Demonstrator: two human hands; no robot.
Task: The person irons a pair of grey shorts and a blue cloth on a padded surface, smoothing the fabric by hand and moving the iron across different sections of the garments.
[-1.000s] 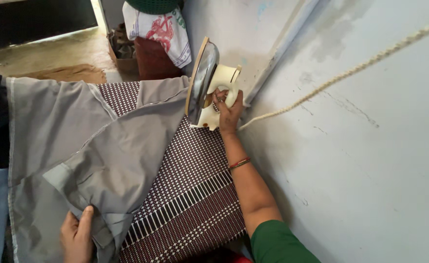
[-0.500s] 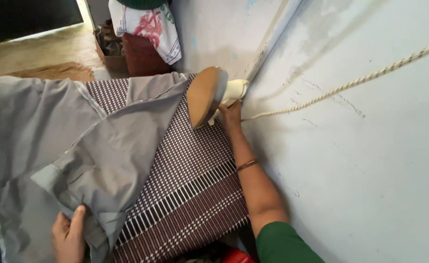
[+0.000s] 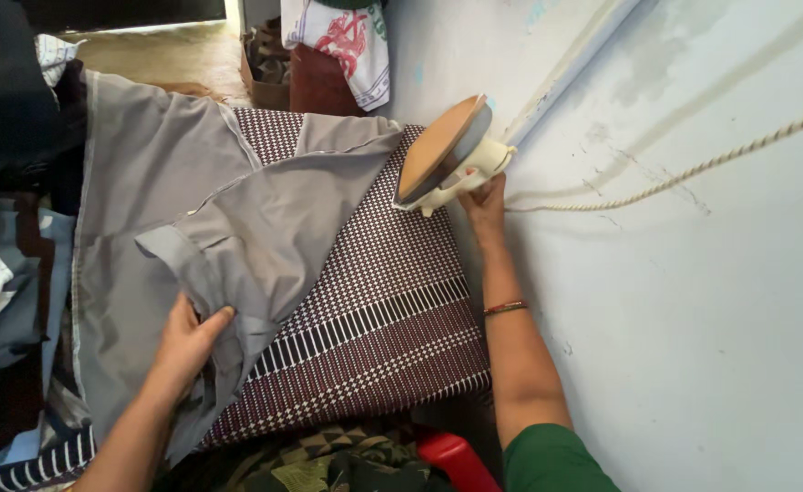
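The right hand (image 3: 485,202), up at about one o'clock by the pale wall (image 3: 693,301), has its fingers wrapped around the handle of a cream iron (image 3: 447,155), tilted with its soleplate showing. At eight o'clock, the left hand (image 3: 187,339) pinches a fold of the grey garment (image 3: 265,228), which lies spread over the maroon patterned cloth (image 3: 374,319).

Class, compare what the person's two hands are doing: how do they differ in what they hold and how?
The left hand grips the grey garment low on the patterned cloth; the right hand holds the iron by the wall. The garment lies limp and flat; the iron is tilted, soleplate showing. Only the right arm wears a bracelet. Both hands are bare.
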